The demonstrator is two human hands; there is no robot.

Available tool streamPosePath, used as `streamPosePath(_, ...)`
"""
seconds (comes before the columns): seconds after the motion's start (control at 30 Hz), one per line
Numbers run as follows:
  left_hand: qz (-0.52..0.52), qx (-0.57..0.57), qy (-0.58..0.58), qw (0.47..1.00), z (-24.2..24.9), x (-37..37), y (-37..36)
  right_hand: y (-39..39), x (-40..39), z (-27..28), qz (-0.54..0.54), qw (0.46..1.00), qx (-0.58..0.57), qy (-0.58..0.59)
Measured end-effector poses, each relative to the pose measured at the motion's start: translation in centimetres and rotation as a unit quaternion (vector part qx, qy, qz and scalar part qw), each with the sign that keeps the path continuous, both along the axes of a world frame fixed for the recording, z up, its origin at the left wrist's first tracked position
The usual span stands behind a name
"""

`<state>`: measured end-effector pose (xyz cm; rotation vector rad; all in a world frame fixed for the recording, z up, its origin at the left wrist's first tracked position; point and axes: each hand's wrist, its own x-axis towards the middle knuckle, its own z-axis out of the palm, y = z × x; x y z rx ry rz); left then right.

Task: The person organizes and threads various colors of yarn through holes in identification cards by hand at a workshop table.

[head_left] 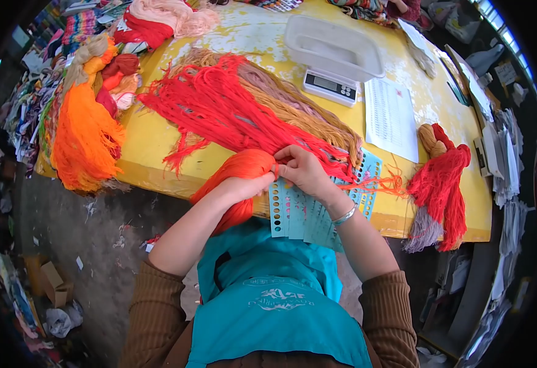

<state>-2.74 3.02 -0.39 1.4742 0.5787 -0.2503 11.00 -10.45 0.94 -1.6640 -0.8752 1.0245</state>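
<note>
While the left hand (253, 186) curls around an orange skein (234, 168), the right hand (305, 172) meets it at the skein's end, thumb and forefinger narrowed to a pinch there — the exact strands between them too small for me to make out.

Skein: one, orange-red, thick, held over the near edge of the surface (152, 172), its lower part drooping past that edge toward the teal apron (274, 306).

Bracelet (344, 214): one, silver-coloured, on the right wrist.

Cards (308, 214): several, blue-green, punched with holes, fanned beneath the right wrist and jutting over the edge.

Loose strands (391, 184): orange, trailing to the right of the cards.

Red yarn (213, 98): a long heap just beyond the hands, alongside tan yarn (317, 116).

Scale (329, 87): one, white, with a small display. Behind it, a clear tub (333, 46) — whether the scale bears it, I cannot tell.

Sheet (391, 116): white, printed, right of the scale.

Red bundle (443, 175): far right, tan at the top, hanging over the edge.

Orange bundle (84, 141): far left, likewise hanging.

Carton (55, 283): brown, open, on the floor at left.
</note>
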Motion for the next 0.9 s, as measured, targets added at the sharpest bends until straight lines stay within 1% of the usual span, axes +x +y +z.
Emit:
streamPosePath(0.03,-0.01,-0.023,-0.008,1.0,-0.1,0.2,0.5,0.2,-0.2,0.3,-0.011,0.999,-0.033,-0.016)
streamPosePath(0.07,-0.002,-0.1,0.005,0.995,0.5,0.2,1.5,0.4,-0.4,0.7,-0.023,0.997,-0.066,-0.032)
streamPosePath(0.1,0.059,-0.204,0.014,0.977,1.4,0.2,2.7,0.3,-0.4,1.0,-0.025,0.997,-0.067,-0.032)
streamPosePath(0.13,0.104,-0.232,0.022,0.967,2.5,-0.5,3.7,0.3,-0.4,1.1,-0.017,0.995,-0.088,-0.053)
streamPosePath(0.17,0.114,-0.278,0.022,0.953,2.3,-1.3,5.8,0.2,-0.4,1.2,-0.009,0.991,-0.108,-0.075)
streamPosePath(0.2,0.125,-0.258,0.006,0.958,2.8,-2.2,7.9,0.1,-0.3,1.2,-0.011,0.991,-0.109,-0.074)
streamPosePath(0.23,0.165,-0.261,0.002,0.951,3.3,-3.0,10.2,-0.1,-0.3,1.2,-0.003,0.99,-0.107,-0.096)
streamPosePath(0.27,0.156,-0.241,-0.044,0.957,3.8,-4.0,13.1,-0.2,-0.3,1.1,0.006,0.988,-0.105,-0.117)
streamPosePath(0.3,0.24,-0.225,-0.063,0.942,4.7,-4.6,15.5,-0.2,-0.3,1.1,0.007,0.988,-0.105,-0.115)
streamPosePath(0.33,0.284,-0.225,-0.099,0.927,5.6,-5.2,18.0,-0.2,-0.3,1.3,0.012,0.986,-0.109,-0.13)
streamPosePath(0.37,0.334,-0.259,-0.134,0.897,5.8,-6.0,20.5,-0.1,-0.3,1.4,0.016,0.983,-0.112,-0.145)
streamPosePath(0.4,0.428,-0.19,-0.174,0.866,6.6,-5.4,21.7,0.0,-0.4,1.3,0.016,0.983,-0.11,-0.144)
streamPosePath(0.43,0.513,-0.121,-0.212,0.823,7.2,-4.8,22.6,-0.1,-0.4,1.2,0.014,0.984,-0.109,-0.138)
streamPosePath(0.47,0.518,-0.137,-0.25,0.806,7.6,-4.7,22.7,-0.2,-0.3,1.1,0.01,0.985,-0.109,-0.133)
streamPosePath(0.5,0.516,-0.138,-0.251,0.807,7.4,-4.4,22.2,-0.3,-0.3,1.1,0.008,0.985,-0.109,-0.134)
streamPosePath(0.53,0.504,-0.097,-0.25,0.821,6.6,-4.1,21.3,-0.4,-0.3,1.1,0.007,0.985,-0.105,-0.138)
streamPosePath(0.57,0.492,-0.056,-0.249,0.832,7.7,-3.6,18.2,-0.4,-0.4,1.0,0.007,0.985,-0.102,-0.141)
streamPosePath(0.6,0.441,-0.038,-0.232,0.866,8.9,-3.2,15.0,-0.4,-0.5,1.0,0.008,0.985,-0.101,-0.14)
streamPosePath(0.63,0.384,-0.101,-0.235,0.887,8.8,-3.1,13.1,-0.5,-0.6,1.1,0.001,0.987,-0.093,-0.128)
streamPosePath(0.7,0.305,-0.218,-0.249,0.893,9.1,-3.2,8.3,-0.6,-0.7,1.0,-0.004,0.99,-0.085,-0.117)
streamPosePath(0.73,0.251,-0.258,-0.267,0.894,9.1,-3.4,6.4,-0.6,-0.7,0.7,-0.011,0.994,-0.059,-0.094)
streamPosePath(0.77,0.223,-0.277,-0.276,0.893,9.4,-3.6,4.4,-0.6,-0.8,0.5,-0.018,0.997,-0.033,-0.071)
streamPosePath(0.8,0.205,-0.297,-0.276,0.891,9.6,-3.8,3.0,-0.6,-1.3,0.6,-0.018,0.997,-0.031,-0.071)
streamPosePath(0.83,0.196,-0.311,-0.281,0.887,9.4,-4.0,2.0,-0.4,-2.4,0.8,-0.06,0.996,0.063,-0.014)
streamPosePath(0.87,0.176,-0.315,-0.286,0.887,9.3,-4.0,1.0,-0.3,-3.5,1.0,-0.101,0.982,0.157,0.043)
streamPosePath(0.9,0.167,-0.319,-0.282,0.889,9.3,-4.1,0.1,-0.4,-4.7,2.5,-0.12,0.972,0.183,0.08)
